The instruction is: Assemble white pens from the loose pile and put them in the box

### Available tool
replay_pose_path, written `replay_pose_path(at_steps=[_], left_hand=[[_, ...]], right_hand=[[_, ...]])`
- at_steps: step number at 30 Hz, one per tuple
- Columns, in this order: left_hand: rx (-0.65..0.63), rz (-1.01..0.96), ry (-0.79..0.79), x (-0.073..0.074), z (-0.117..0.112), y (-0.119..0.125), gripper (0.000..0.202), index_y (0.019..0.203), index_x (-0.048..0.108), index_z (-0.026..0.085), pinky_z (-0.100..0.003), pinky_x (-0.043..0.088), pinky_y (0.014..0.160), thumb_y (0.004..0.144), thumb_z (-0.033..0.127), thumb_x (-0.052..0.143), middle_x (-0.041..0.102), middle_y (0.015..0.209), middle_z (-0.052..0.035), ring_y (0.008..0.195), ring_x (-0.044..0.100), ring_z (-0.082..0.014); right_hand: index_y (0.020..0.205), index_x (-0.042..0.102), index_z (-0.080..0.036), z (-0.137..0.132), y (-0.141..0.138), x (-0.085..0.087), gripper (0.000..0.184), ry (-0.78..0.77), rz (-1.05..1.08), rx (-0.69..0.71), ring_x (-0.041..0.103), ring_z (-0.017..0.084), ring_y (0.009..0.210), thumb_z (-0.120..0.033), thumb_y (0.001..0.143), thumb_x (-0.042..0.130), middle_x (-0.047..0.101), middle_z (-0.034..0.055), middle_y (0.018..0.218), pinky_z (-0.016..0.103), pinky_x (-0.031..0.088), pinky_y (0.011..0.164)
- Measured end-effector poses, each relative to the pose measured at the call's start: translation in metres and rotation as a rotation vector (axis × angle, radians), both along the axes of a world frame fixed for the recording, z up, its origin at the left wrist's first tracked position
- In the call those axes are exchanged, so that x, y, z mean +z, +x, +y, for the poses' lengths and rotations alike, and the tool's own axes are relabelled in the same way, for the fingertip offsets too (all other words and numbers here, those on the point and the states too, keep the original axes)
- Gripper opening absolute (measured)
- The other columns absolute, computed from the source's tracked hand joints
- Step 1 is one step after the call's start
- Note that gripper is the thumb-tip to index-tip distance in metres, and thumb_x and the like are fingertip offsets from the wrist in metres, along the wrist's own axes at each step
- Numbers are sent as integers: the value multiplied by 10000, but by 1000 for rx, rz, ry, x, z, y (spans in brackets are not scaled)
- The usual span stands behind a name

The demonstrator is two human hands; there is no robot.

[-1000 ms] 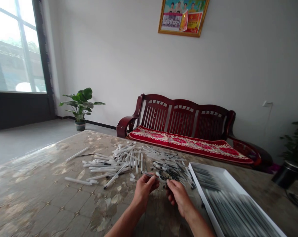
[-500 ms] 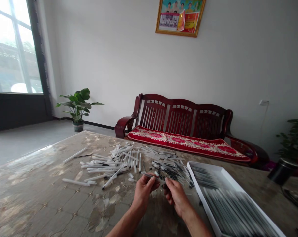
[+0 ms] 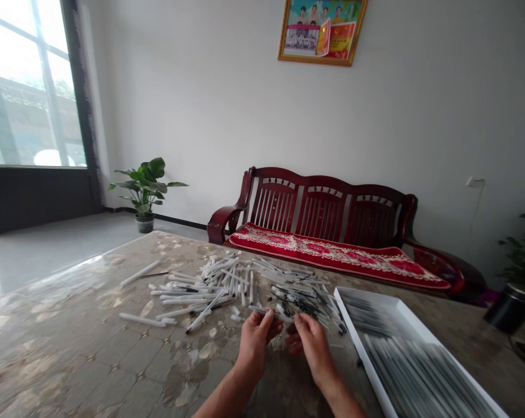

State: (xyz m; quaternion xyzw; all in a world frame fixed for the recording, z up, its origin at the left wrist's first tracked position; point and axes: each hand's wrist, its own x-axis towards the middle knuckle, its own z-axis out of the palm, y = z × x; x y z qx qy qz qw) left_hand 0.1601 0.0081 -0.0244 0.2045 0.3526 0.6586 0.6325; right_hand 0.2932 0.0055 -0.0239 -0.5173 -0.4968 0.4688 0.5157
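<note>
A slim pen (image 3: 283,317) lies between my hands above the table's near middle. My left hand (image 3: 257,337) pinches its left part between thumb and fingers. On its right end, my right hand (image 3: 312,342) has closed its thumb and forefinger; the other fingers are curled below and slightly blurred. Just beyond the hands, a loose heap of white pen barrels (image 3: 223,281) spreads to the left. Pens with dark tips (image 3: 306,296) lie behind my right hand, some partly hidden by it.
A white shallow box (image 3: 360,343) holding rows of pens stands to the right. The patterned tabletop (image 3: 114,342) extends left. Across it is a red wooden bench (image 3: 323,209) with a floral cover. A black canister (image 3: 509,307) stands at far right; a potted plant (image 3: 144,186) is on the floor.
The view has swung slightly left, so everything sits further right in the picture. My hands still hold the pen, and the right hand's lower fingers have shifted a little.
</note>
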Motion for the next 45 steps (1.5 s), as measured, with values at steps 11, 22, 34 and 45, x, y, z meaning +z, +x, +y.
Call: replay_pose_path(at_steps=[11, 22, 34, 45], left_hand=[[38, 29, -9, -3, 1, 1, 460, 702, 644, 140, -230, 556, 584, 452, 439, 888, 685, 605, 2, 558, 639, -110], [30, 70, 16, -1, -1, 2, 443, 737, 635, 138, -247, 559, 597, 490, 420, 872, 690, 619, -5, 571, 661, -131], [45, 104, 2, 0, 0, 2, 413, 713, 635, 138, -243, 559, 577, 513, 421, 861, 688, 595, -10, 555, 660, -133], [49, 110, 0, -4, 2, 0, 399, 711, 627, 141, -249, 562, 589, 535, 420, 852, 691, 600, -13, 567, 675, -146]], right_hand=[[764, 651, -184, 5, 3, -3, 468, 108, -126, -28, 598, 170, 528, -640, 660, 683, 637, 15, 620, 249, 471, 436], [715, 619, -188, 2, 1, -1, 457, -1, -65, -35, 539, 149, 469, -636, 649, 681, 586, 0, 577, 219, 351, 351], [739, 633, -179, 4, 1, -5, 460, -32, -45, 14, 574, 155, 479, -636, 694, 659, 631, 20, 613, 201, 302, 326], [761, 647, -169, 3, -1, -4, 544, -113, 43, 40, 606, 172, 479, -709, 706, 609, 668, 56, 639, 209, 324, 323]])
